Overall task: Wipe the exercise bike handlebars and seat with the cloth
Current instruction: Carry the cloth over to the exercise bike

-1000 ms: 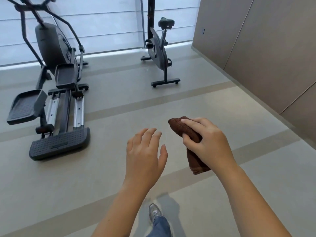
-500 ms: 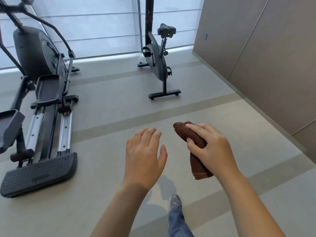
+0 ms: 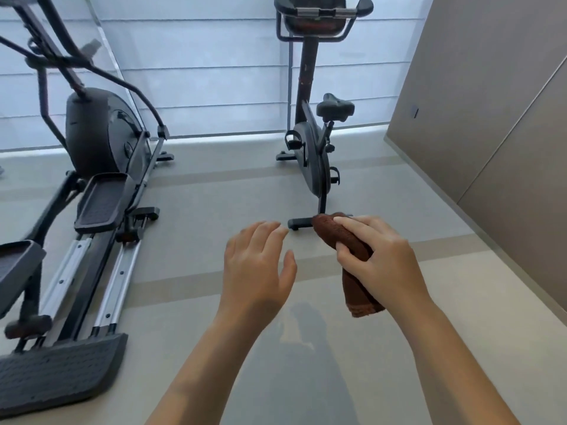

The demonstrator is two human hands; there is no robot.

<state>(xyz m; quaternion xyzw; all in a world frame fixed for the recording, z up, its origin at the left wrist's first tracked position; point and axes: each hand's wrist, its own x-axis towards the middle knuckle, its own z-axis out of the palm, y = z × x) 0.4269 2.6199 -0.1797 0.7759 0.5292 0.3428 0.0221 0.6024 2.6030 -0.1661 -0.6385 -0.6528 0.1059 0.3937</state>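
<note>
Elliptical trainer (image 3: 92, 191) at left, dark body, silver rails, ribbed black footplates. Grey floor (image 3: 214, 194) crossed by darker bands. Pale window blinds (image 3: 208, 72) across back wall. Beige wall panels (image 3: 491, 118) at right, small dark switch (image 3: 414, 111) on them.

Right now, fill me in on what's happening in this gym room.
A person is standing on the gym floor with a brown cloth bunched in the right hand. The left hand is open and empty, held out in front. The exercise bike stands ahead by the window, its seat and handlebars untouched by the cloth, so wiping has not begun. An elliptical trainer sits off to the left.
</note>
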